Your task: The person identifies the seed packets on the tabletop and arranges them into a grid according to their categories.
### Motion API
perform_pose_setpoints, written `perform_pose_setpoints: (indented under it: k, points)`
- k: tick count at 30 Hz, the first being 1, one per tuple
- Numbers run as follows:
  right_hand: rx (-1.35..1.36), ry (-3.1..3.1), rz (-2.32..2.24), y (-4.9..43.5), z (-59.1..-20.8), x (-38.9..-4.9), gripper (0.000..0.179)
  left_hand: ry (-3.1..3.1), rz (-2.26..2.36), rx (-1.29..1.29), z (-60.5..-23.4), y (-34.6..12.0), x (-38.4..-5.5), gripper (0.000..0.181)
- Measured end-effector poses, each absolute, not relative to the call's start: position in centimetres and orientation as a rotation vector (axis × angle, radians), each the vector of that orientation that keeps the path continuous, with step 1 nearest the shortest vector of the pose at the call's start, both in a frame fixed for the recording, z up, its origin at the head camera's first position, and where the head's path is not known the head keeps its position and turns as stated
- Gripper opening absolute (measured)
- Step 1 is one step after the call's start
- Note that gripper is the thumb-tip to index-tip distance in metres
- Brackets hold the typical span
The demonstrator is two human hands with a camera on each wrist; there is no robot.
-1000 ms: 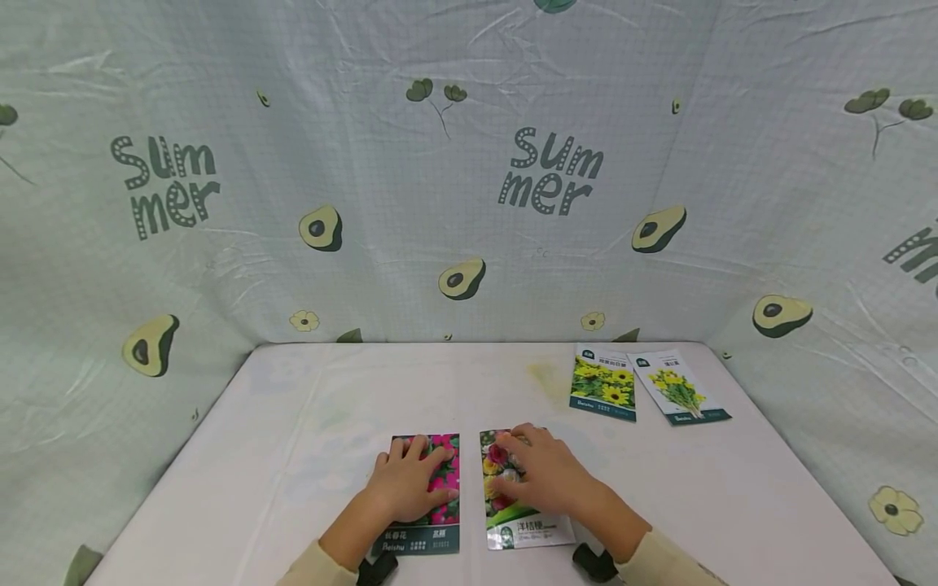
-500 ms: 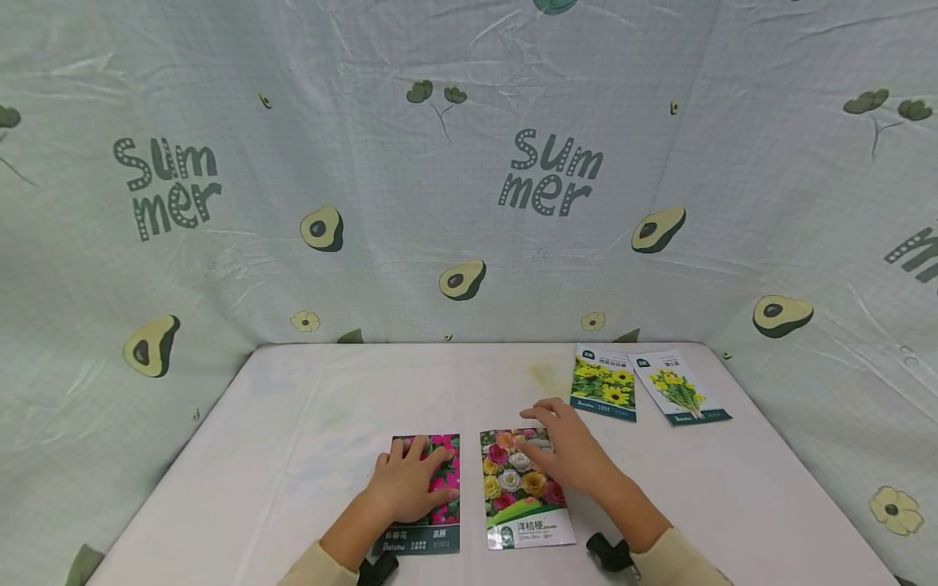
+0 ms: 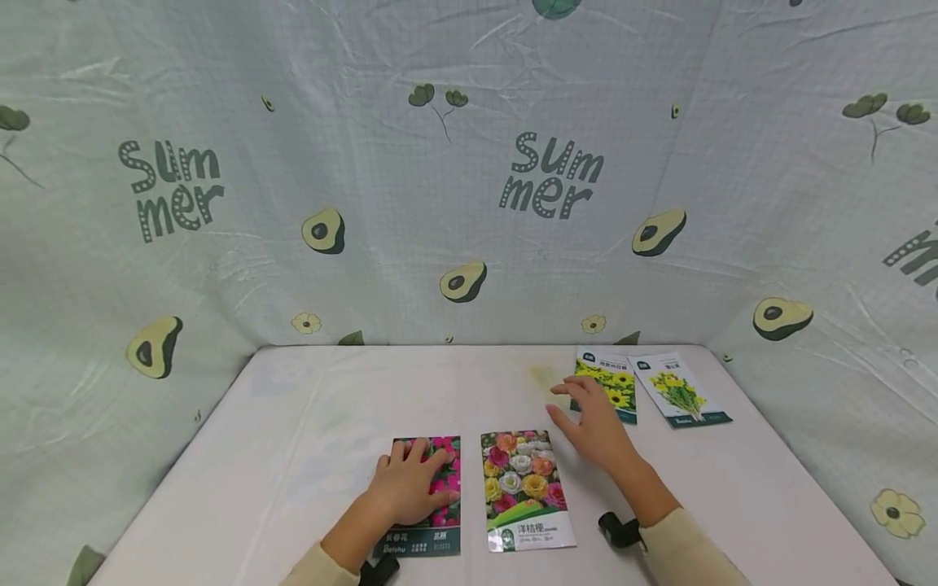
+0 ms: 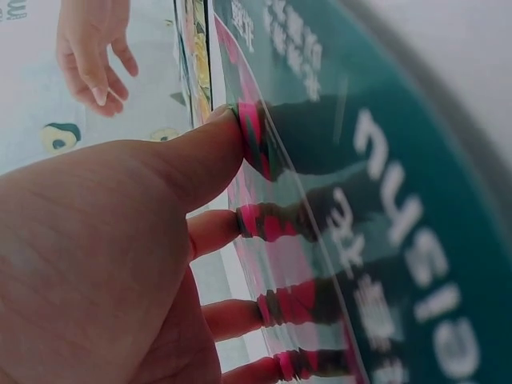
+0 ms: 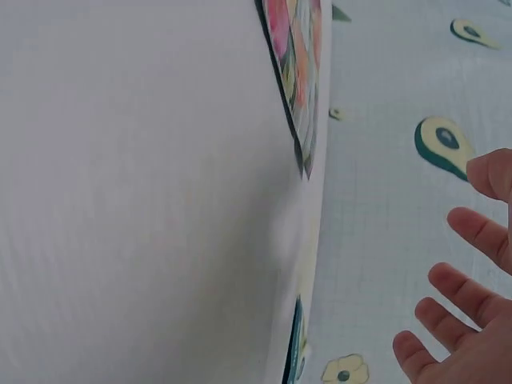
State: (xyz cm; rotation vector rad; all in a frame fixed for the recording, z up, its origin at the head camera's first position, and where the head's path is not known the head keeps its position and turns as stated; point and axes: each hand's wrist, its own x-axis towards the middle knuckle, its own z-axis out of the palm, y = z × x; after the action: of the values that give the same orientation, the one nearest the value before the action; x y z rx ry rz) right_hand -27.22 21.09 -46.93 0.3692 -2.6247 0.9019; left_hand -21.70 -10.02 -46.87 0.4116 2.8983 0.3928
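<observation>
My left hand [image 3: 407,486] rests with spread fingers on a seed packet [image 3: 432,540] printed with pink flowers and a dark green band. In the left wrist view its thumb and fingertips touch the glossy front of that pink-flower packet [image 4: 312,232]. My right hand [image 3: 595,425] is held above the table, fingers apart and holding nothing, and overlaps the yellow sunflower packet [image 3: 619,381] in the head view. Just left of it lies a packet of multicoloured blooms [image 3: 522,488], flat and uncovered. The right wrist view shows the right hand's fingers [image 5: 460,292] loosely extended over the table.
A white packet with a bunch of yellow flowers [image 3: 679,391] lies at the back right, its corner by the sunflower packet. The white table [image 3: 308,423] ends at a hanging cloth [image 3: 396,179] printed with avocados. Small black devices [image 3: 619,531] sit at the wrists.
My right hand has lifted off the multicoloured-flower packet and moved right and farther back, towards the sunflower packet. The left hand has stayed on the pink-flower packet.
</observation>
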Motion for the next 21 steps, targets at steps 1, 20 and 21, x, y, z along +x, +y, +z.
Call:
perform_pose_setpoints:
  k: [1,20,21]
  points:
    - [0.368,-2.624,0.897,21.3,-47.0,-27.4,0.036,2.9,0.391,0.412,-46.9,-10.0,-21.7,0.066]
    - [0.221,-2.643,0.845,24.4,-47.4,-31.1,0.04,2.908,0.409,0.425,-47.0,-10.1,-21.5,0.065]
    - [0.214,-2.645,0.839,24.5,-47.3,-31.2,0.04,2.908,0.407,0.423,-46.9,-10.0,-21.5,0.065]
